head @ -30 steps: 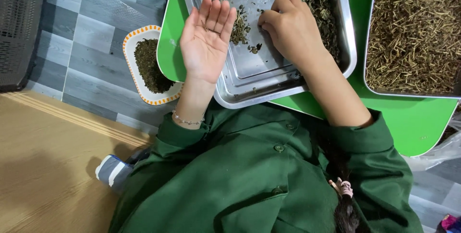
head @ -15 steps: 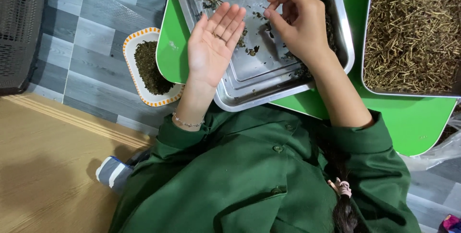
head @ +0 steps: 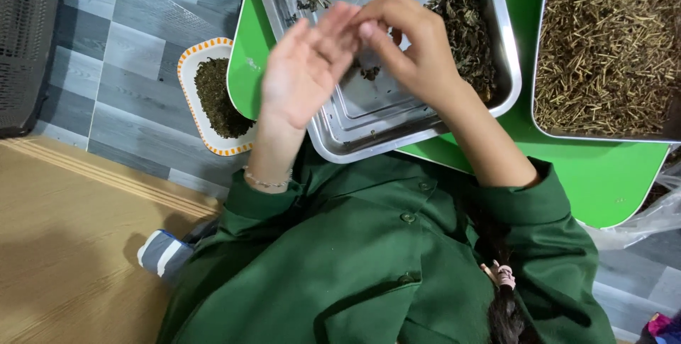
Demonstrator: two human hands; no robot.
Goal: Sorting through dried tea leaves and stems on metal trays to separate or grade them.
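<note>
Hands: right [head: 415, 50] fingertips meet upturned left [head: 301, 74] palm over steel tray [head: 369, 120].

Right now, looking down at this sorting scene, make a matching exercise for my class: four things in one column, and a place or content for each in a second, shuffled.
Things
1. steel tray
2. orange-rimmed dish
3. second tray
4. bracelet

Places or contents
A. on the grey tiled floor, holding dark crumbled leaves
B. at the far right of the green table, full of pale cut stems
C. on the left wrist, just above the green sleeve
D. under both raised hands, dark leaves heaped at its right side

Pairs: 1-D, 2-A, 3-B, 4-C
</note>
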